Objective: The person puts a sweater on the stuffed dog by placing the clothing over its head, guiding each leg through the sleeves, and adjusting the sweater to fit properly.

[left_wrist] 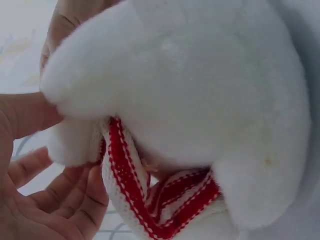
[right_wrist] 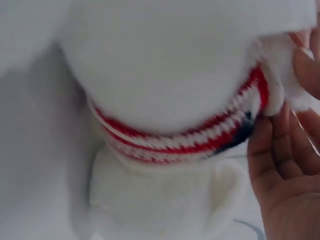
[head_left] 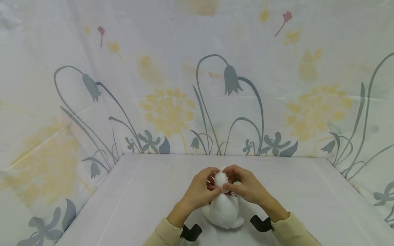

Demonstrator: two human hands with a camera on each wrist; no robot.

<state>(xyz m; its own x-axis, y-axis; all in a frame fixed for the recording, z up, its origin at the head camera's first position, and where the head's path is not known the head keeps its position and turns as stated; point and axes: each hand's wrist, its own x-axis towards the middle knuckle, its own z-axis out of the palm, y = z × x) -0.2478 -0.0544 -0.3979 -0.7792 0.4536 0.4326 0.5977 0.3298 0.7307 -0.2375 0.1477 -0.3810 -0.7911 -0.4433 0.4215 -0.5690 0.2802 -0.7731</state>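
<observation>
A white plush toy (head_left: 223, 213) rests on the white-covered table, wearing a knitted garment (left_wrist: 122, 170) with red and white stripes. A dark blue patch shows on the knit in the right wrist view. My left hand (head_left: 200, 188) and right hand (head_left: 247, 186) meet at the toy's far end, around a small white fluffy part (head_left: 220, 179). The left thumb (left_wrist: 30, 115) presses the plush with the other fingers curled below. From the other side, the right thumb (right_wrist: 307, 72) pinches the fluffy part, its fingers near the knit edge. Some fingertips are hidden behind the plush.
Behind the table (head_left: 147, 191) hangs a pale cloth (head_left: 184, 44) printed with grey and yellow flowers. Black wrist mounts (head_left: 192, 233) stick out from both sleeves on either side of the toy.
</observation>
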